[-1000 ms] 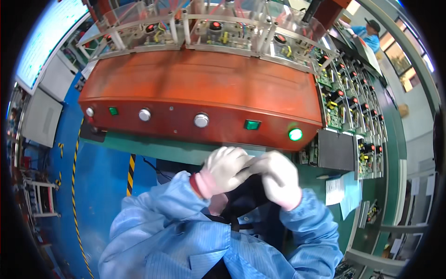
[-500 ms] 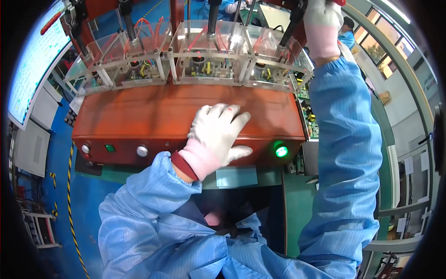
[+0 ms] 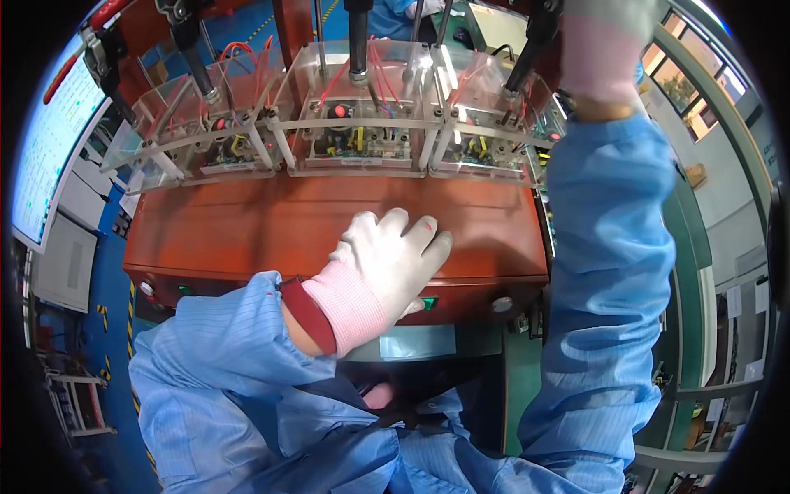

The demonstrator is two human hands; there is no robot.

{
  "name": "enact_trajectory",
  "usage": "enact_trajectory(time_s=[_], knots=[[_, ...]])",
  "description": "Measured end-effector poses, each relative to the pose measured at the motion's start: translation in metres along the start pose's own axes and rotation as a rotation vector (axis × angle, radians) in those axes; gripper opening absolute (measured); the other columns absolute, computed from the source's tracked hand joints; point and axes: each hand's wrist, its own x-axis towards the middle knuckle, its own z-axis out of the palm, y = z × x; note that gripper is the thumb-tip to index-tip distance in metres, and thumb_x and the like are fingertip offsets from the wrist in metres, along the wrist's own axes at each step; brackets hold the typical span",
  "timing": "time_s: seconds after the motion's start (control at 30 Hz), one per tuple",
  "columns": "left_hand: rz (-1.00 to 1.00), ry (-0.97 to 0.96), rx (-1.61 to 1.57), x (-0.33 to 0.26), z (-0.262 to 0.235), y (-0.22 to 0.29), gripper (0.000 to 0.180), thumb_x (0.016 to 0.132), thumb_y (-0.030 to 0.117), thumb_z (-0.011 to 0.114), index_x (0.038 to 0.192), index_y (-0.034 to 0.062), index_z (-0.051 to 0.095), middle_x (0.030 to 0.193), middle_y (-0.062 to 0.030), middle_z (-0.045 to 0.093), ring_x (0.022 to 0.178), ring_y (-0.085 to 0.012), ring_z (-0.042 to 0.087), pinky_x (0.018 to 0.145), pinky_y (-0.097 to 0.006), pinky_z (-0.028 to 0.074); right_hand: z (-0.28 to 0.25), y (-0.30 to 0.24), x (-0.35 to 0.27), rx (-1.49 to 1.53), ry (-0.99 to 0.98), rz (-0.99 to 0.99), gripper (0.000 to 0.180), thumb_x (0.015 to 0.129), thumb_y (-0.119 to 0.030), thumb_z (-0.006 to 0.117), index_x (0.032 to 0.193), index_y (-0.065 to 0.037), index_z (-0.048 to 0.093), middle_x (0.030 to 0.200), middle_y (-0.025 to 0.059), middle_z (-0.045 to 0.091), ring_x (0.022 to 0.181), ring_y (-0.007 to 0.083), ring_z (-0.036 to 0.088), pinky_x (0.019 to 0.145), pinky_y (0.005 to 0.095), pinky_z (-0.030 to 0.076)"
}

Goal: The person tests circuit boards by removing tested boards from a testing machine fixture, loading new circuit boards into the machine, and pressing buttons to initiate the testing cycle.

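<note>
My left hand (image 3: 393, 257), in a white glove with a pink cuff, lies across the front edge of a red-brown metal box (image 3: 214, 226). Its fingers rest loosely extended on the top, and the thumb hangs over the front face by a green switch (image 3: 429, 304). Up at the top right is my gloved right hand (image 3: 611, 45), blurred, beside a black clamp (image 3: 543, 29); its fingers are cut off by the upper edge. Behind the left hand, clear plastic covers (image 3: 362, 136) enclose circuit boards (image 3: 362, 148) with wires. Small red lights (image 3: 340, 110) glow there.
A round whitish button (image 3: 502, 305) sits on the box's front right. More clamps (image 3: 103, 62) stand at the back left, near a bright screen (image 3: 58, 148). A light-blue sheet (image 3: 417, 342) lies before the box. Another person's blue sleeve (image 3: 391, 18) shows far behind.
The green glow of the front-right button has gone out, and red lights now show under the covers. My right hand no longer shows the red handle it was on. The view has shifted.
</note>
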Motion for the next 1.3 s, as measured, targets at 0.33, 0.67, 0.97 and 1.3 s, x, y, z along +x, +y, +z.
enact_trajectory(time_s=[0.33,0.67,0.97,1.3], knots=[[-0.053,-0.129,-0.125,0.065,-0.009,0.013,0.072,0.084,0.058,0.069,0.132,0.0059,0.054,0.148,-0.0196,0.049,0.097,-0.0364,0.064,0.082,-0.049,0.054,0.022,0.043,0.053,-0.379,-0.008,0.092,0.041,0.103,-0.024,0.049,0.134,0.001,0.057,0.115,0.0174,0.069,0.094,0.025,0.066,0.082,0.0332,0.052],[-0.209,0.004,-0.176,0.084,0.012,0.028,0.055,0.092,0.052,0.064,0.117,0.0029,0.057,0.155,-0.0266,0.041,0.089,-0.0384,0.071,0.068,-0.048,0.057,-0.002,0.046,0.078,-0.81,-0.086,-0.157,0.04,0.099,-0.024,0.052,0.13,0.0,0.06,0.117,0.017,0.069,0.094,0.0309,0.067,0.083,0.0361,0.054],[-0.17,-0.029,-0.196,0.024,-0.005,0.076,0.05,0.092,0.045,0.065,0.119,0.0038,0.057,0.149,-0.0265,0.046,0.076,-0.0395,0.07,0.061,-0.045,0.056,-0.021,-0.089,0.014,-0.619,-0.323,-0.142,0.039,0.096,-0.024,0.06,0.13,-0.005,0.062,0.111,0.0122,0.074,0.091,0.029,0.071,0.081,0.0368,0.056],[0.058,0.241,-0.488,-0.025,0.008,0.125,0.054,0.089,0.044,0.068,0.128,0.0086,0.06,0.141,-0.0183,0.055,0.095,-0.0373,0.068,0.082,-0.044,0.056,-0.026,-0.073,-0.106,-0.599,-1.426,0.597,0.054,0.093,-0.051,0.061,0.121,-0.005,0.062,0.096,0.0181,0.075,0.086,0.0379,0.072,0.077,0.047,0.056]])
